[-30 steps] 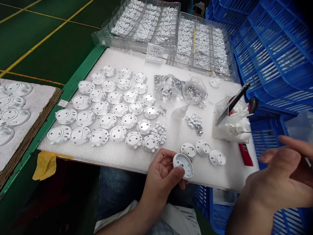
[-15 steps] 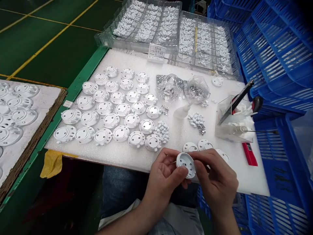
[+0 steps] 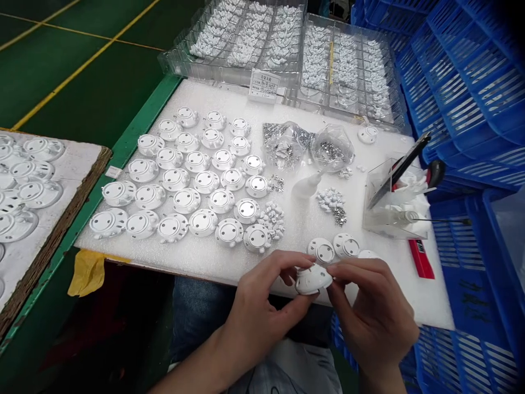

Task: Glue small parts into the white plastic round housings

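Between both hands, just off the near edge of the foam-topped table, is a round white part [image 3: 311,279] with small holes, tilted so its domed side shows. My left hand [image 3: 268,298] grips it with the thumb below and fingers above. On its right edge, my right hand [image 3: 371,306] pinches it between thumb and fingertips; whether a smaller piece is in that pinch is hidden. Just beyond the hands lie a few similar white round parts [image 3: 321,250]. Rows of white round parts [image 3: 204,222], each with two dark holes, cover the left of the white foam sheet [image 3: 197,257].
Small white pieces [image 3: 272,220] and bags of metal bits [image 3: 330,150] lie mid-table, near a squeeze bottle [image 3: 305,186]. At right stand a clear tool box [image 3: 379,224], a red box [image 3: 421,258] and blue crates [image 3: 463,82]. Clear trays [image 3: 229,72] of white pieces line the back.
The round white part has turned over from its hollow inside to its domed outside. My left fingers have moved on top of it, and my right hand has shifted slightly right and down.
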`<state>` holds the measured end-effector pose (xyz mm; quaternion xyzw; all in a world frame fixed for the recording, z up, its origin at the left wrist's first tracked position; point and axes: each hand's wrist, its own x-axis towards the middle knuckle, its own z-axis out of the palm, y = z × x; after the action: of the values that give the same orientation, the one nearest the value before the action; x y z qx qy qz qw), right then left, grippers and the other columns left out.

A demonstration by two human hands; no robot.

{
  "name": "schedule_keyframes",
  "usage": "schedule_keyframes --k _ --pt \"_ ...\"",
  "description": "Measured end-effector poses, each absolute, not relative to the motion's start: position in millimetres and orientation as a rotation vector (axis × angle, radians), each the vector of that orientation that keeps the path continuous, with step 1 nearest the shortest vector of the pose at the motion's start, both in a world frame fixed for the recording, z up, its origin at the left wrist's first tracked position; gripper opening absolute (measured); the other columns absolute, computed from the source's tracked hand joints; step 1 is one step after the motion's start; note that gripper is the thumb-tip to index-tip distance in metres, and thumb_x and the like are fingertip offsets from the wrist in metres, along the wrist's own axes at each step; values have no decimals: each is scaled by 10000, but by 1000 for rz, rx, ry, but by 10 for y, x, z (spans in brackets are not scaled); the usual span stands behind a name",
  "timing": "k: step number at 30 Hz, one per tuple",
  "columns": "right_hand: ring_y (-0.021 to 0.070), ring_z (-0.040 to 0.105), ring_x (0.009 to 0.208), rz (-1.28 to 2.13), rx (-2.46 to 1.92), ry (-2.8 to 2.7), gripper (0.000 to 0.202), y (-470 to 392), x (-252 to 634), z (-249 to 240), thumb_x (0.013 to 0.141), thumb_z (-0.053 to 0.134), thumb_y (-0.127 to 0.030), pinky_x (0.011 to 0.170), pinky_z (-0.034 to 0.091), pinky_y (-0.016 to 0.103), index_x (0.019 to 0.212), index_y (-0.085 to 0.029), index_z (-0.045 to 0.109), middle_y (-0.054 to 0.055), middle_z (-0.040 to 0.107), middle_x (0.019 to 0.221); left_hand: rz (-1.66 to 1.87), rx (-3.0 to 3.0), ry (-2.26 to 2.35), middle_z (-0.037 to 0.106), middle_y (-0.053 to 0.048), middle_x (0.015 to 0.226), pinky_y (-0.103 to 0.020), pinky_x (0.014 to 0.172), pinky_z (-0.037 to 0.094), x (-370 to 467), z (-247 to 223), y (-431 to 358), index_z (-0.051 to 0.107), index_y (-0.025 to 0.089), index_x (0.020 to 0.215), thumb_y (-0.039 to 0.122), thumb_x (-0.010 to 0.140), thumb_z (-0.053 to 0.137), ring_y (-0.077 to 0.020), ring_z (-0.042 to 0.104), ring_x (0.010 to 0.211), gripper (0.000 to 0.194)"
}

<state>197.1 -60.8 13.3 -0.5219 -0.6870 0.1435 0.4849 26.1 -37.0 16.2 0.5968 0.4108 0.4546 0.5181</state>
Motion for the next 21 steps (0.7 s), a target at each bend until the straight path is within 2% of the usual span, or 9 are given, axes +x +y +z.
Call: schedule_keyframes --k 5,9,13,21 --pt "143 661 843 356 -1218 -1728 356 -620 1927 117 829 669 67 631 558 248 1094 -171 666 42 682 947 1237 1573 978 787 -18 1027 -195 729 551 251 65 -300 685 212 999 103 890 711 -134 718 869 156" --pt "151 666 856 283 -1204 -1775 384 -600 1911 102 843 656 60 663 568 263 1147 -175 653 44 677 956 1289 1631 922 789 -41 1015 -213 740 572 245 -27 -275 688 200 1011 91 887 710 -152 734 889 166" --pt "145 658 835 137 -1210 -1872 313 -554 1907 83 874 635 39 688 565 260 1104 -173 659 39 662 919 1282 1664 922 791 -51 1011 -231 732 587 240 -81 -255 687 199 1021 80 885 693 -162 737 877 181" --pt "131 643 834 88 -1198 -1883 257 -550 1901 14 893 620 27 690 544 246 1069 -156 651 41 655 928 1257 1697 891 797 -55 1004 -235 740 599 206 -99 -247 688 191 1010 39 854 675 -163 742 867 219"
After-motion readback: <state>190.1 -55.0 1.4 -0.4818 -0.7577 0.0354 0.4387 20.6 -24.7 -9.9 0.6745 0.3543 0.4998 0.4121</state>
